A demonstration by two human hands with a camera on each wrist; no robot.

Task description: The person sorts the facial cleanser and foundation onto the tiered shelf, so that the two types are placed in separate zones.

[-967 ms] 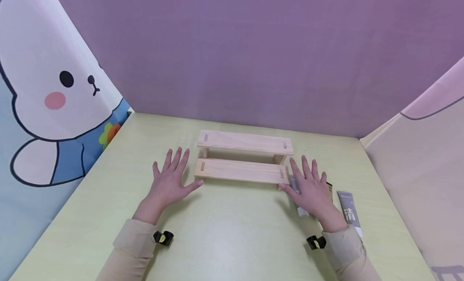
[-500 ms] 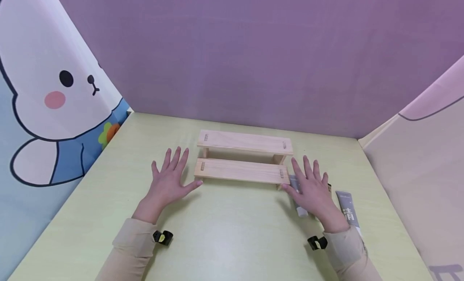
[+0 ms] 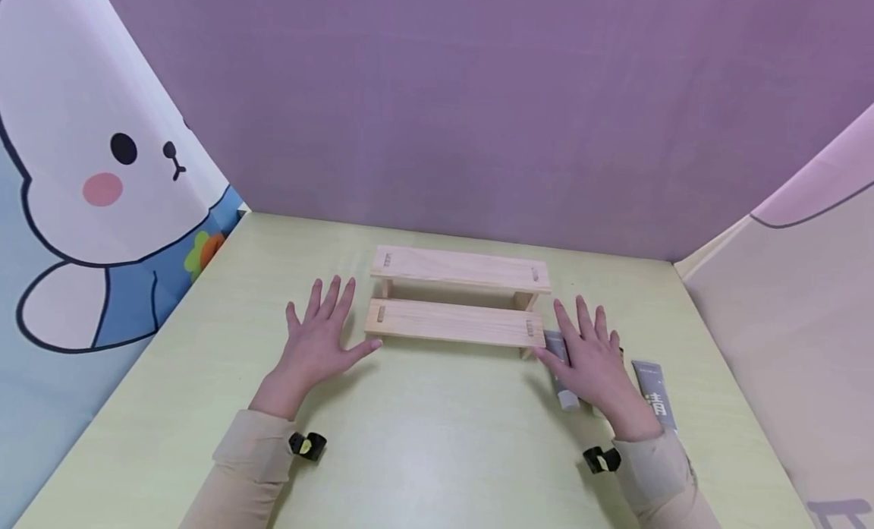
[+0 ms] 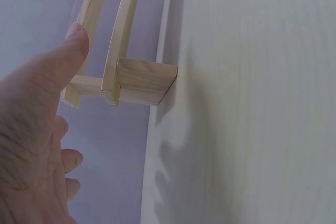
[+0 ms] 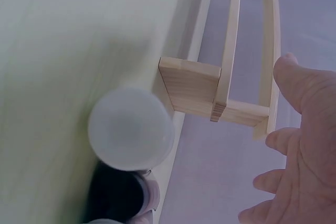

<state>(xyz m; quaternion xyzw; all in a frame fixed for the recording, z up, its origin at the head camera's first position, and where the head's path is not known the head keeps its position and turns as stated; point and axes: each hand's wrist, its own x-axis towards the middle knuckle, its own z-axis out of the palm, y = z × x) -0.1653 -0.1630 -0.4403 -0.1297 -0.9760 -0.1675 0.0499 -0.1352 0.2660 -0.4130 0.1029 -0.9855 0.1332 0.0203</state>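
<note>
The wooden shelf (image 3: pixel 454 320) is standing on the table (image 3: pixel 423 438), its long axis running left to right, its lower step facing the person. The left hand (image 3: pixel 314 351) and right hand (image 3: pixel 597 369) are hovering apart beside its ends, fingers extending straight.

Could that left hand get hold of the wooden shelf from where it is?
Probably yes: the left hand is open, holds nothing and is beside the left end of the wooden shelf, with nothing visible blocking the way.
</note>
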